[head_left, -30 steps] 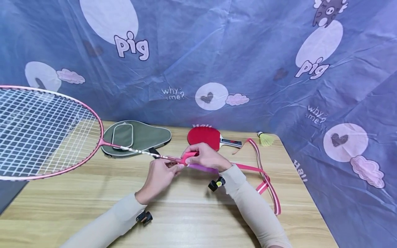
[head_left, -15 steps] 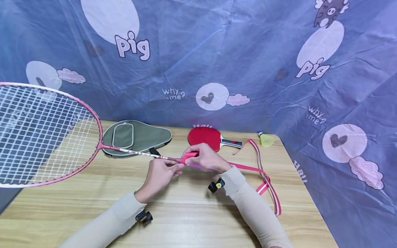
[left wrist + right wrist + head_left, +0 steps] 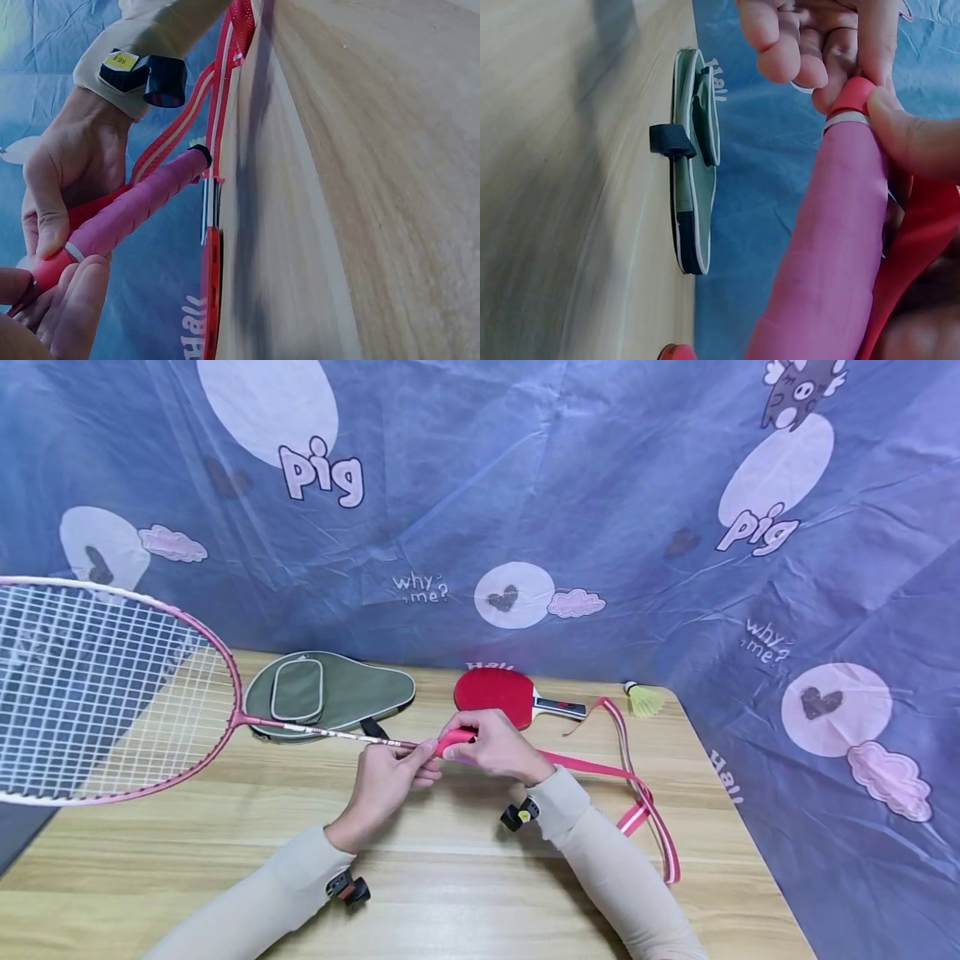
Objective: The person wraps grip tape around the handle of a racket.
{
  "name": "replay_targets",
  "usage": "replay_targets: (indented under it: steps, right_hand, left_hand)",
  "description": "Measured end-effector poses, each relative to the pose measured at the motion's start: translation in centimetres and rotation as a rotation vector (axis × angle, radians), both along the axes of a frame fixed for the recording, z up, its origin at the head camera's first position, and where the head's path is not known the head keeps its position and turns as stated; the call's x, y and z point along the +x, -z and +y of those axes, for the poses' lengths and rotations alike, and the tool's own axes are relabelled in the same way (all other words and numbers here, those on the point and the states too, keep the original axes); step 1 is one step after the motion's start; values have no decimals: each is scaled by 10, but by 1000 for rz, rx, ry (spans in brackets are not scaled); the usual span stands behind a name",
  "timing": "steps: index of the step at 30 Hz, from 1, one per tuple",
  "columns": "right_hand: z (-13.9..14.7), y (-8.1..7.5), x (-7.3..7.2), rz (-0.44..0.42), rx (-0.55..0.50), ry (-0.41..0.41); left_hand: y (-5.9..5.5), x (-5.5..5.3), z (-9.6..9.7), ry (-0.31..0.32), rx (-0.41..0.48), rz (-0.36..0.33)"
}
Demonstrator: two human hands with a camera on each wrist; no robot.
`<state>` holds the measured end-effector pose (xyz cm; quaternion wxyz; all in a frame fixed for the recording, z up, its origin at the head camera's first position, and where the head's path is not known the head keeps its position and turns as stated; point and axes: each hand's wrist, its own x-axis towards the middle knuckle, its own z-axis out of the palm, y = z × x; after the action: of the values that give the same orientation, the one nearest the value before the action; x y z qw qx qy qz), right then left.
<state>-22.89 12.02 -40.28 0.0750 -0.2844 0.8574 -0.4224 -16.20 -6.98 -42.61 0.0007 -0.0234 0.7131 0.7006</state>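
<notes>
A pink-and-white badminton racket (image 3: 337, 733) is held up over the table, its strung head to the left. Its handle (image 3: 821, 247) is covered in ridged pink-purple wrap, with a white band (image 3: 846, 120) near the top. Red grip tape (image 3: 922, 240) circles the cone just past that band. My left hand (image 3: 386, 785) pinches the racket where shaft meets cone, thumb and index finger at the tape's edge. My right hand (image 3: 504, 747) pinches the tape, thumb pressed on it by the band. The tape trails from there along the handle, which the right hand mostly hides in the head view.
The tape's loose length (image 3: 663, 835) curls over the right side of the wooden table (image 3: 420, 893). Toward the back lie a green paddle case (image 3: 360, 689), a red table tennis paddle (image 3: 491, 693) and a yellow shuttlecock (image 3: 642, 699). A blue printed cloth (image 3: 450, 510) hangs behind.
The racket has turned a little about its shaft, and its head has tilted. My left thumb and index finger have moved up onto the tape's edge; the right hand has shifted slightly left.
</notes>
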Motion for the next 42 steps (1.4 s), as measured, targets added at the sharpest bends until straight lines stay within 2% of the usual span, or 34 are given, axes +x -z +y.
replay_targets:
  steps: [7,13,21,28,35,37,42]
  right_hand:
    - [5,-6,1,-24,-30,-13]
    - [8,-7,-2,0,7,-38]
    - [8,-8,-2,22,31,-44]
    - [9,-6,-6,-21,55,-7]
    - [9,-2,-9,-52,-5,-50]
    - [9,-3,-8,-44,0,-38]
    - [7,-3,-8,-35,10,-12]
  left_hand:
    - [-3,2,-1,10,-54,14]
    - [-3,5,2,42,-90,17]
    - [-2,8,4,67,-57,16]
    - [-2,9,4,55,-111,6]
    - [-3,5,2,96,-96,-11]
    - [-4,4,2,102,-107,-8]
    - [-5,5,2,68,-151,-12]
